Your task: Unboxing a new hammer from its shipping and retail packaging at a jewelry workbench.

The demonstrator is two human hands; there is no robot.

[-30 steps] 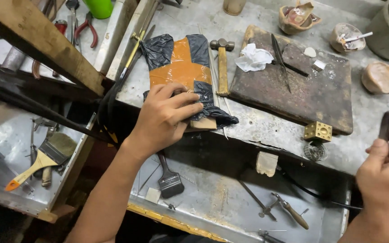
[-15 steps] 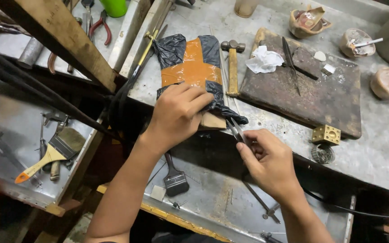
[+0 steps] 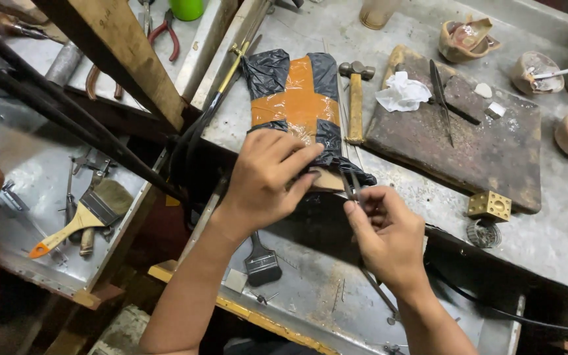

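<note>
Thin tool, apparently pinched by right hand.

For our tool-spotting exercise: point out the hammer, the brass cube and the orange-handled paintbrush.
hammer (image 3: 355, 108), head view, on its wooden handle.
brass cube (image 3: 489, 206), head view, on its holed top face.
orange-handled paintbrush (image 3: 73, 227), head view, on the handle.
</note>
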